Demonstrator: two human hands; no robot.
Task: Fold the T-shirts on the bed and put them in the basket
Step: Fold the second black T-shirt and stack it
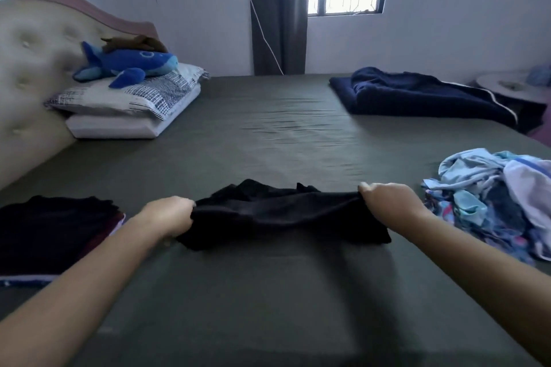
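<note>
Both arms reach forward over the bed (268, 134), bare from the forearm down, coming in from the lower corners and drawing closer together toward the middle of the sheet. The left hand (170, 214) is curled into a fist around the left end of a black T-shirt (283, 214), knuckles up and the wrist bent slightly down toward the sheet. The right hand (384, 199) grips the right end of the same T-shirt, its fingers wrapped over the bunched cloth with the thumb on the far side (only its tip shows). Between the two hands the T-shirt is pulled into a band, raised a little at its gripped ends, while its lower edge and the crumpled far part rest on the olive-green sheet, about midway across the bed and near the person.

To the left, near the bed's edge, a stack of dark folded clothes (50, 235) sits just beside the left forearm. To the right lies a loose heap of pale blue, white and patterned clothes (492, 202), near the right hand but apart from it. Farther back, a dark blue blanket (423, 98) lies at the right, and at the left two pillows (128, 107) lean by the padded headboard (32, 68) with a blue plush whale (131, 65) on top.
</note>
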